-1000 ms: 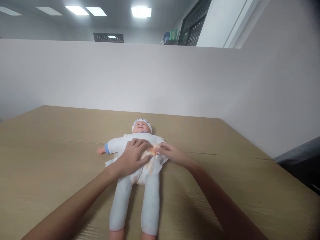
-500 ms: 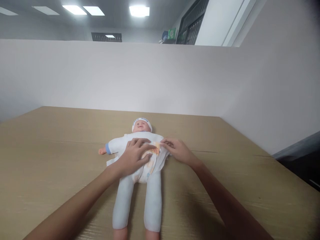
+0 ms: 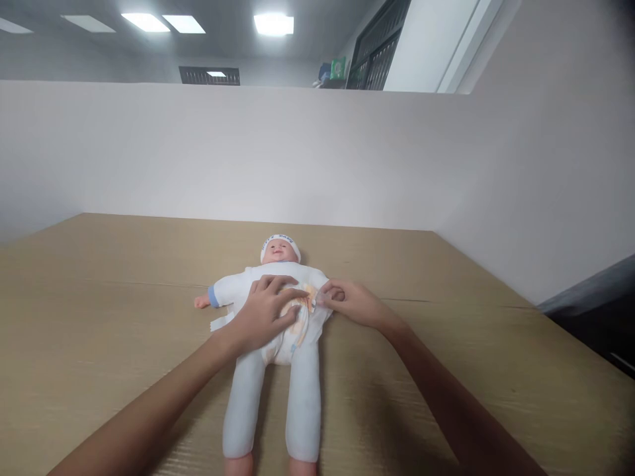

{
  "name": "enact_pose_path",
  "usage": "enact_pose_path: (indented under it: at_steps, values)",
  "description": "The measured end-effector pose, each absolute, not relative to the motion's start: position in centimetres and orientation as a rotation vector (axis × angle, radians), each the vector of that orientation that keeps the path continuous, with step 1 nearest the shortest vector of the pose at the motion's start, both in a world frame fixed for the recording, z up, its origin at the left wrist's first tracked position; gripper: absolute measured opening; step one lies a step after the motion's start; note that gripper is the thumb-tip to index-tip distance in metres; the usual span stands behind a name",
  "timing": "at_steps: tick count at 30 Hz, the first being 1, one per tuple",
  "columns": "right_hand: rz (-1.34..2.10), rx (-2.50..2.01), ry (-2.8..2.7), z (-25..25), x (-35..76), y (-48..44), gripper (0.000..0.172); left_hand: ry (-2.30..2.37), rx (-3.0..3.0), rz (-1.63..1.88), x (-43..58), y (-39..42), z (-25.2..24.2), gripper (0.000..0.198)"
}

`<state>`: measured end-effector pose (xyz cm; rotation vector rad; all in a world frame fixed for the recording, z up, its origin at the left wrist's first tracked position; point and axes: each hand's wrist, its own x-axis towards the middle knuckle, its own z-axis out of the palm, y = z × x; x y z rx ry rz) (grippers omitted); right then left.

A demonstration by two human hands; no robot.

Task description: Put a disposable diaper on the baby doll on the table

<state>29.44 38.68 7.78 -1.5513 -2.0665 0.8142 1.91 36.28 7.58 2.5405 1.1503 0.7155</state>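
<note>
A doll (image 3: 282, 272) lies on its back in the middle of the tabletop (image 3: 99, 297), with its head far away and its legs pointing to the person. It wears a diaper (image 3: 299, 332) at its tummy. The left hand (image 3: 260, 316) is open and lies flat on the front of the diaper. I think it presses down so the diaper and the doll do not slide. The right hand (image 3: 354, 304) is at the doll's side. Its fingers are closed in a pinch on the edge of the diaper, where the orange bit is. It looks like it pulls that side snug over the tummy. A white wall (image 3: 297, 152) stands behind the tabletop.
</note>
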Motion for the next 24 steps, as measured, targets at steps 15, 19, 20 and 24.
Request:
enact_pose_path:
  at_steps: [15,19,20,24]
  values:
    - [0.132,-1.515,-1.984,4.9,21.1,31.1,0.051,1.159,2.545,0.71,1.9,36.4,7.5,0.036]
    - [0.537,-1.466,-1.852,1.4,20.9,31.3,0.067,1.138,2.542,0.7,2.0,36.5,7.5,0.038]
    - [0.626,-1.438,-1.827,0.8,21.2,31.4,0.07,1.131,2.545,0.698,2.0,36.4,7.5,0.04]
    - [0.787,-1.328,-1.824,-0.9,23.0,31.1,0.074,1.115,2.572,0.699,2.0,36.4,7.4,0.046]
